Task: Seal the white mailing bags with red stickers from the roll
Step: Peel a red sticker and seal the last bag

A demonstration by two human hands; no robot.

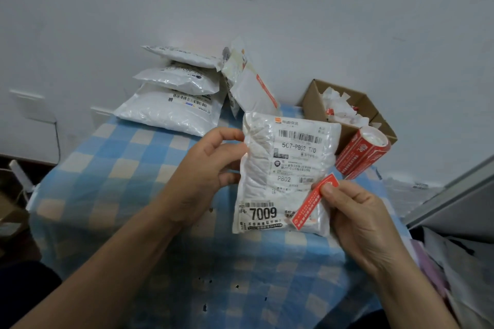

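Note:
A white mailing bag [270,168] with a printed shipping label is held upright above the checked table. My left hand [211,165] grips its left edge. My right hand [355,214] pinches a long red sticker [310,203] that lies slanted across the bag's lower right corner. The red sticker roll [361,151] lies on its side to the right of the bag, beside the cardboard box.
Three white bags [173,93] are stacked at the table's far left against the wall; more bags lean upright [248,83], one bearing a red sticker. A cardboard box [312,99] holds paper scraps. The blue checked tablecloth [128,173] covers the table. Clutter sits at far right.

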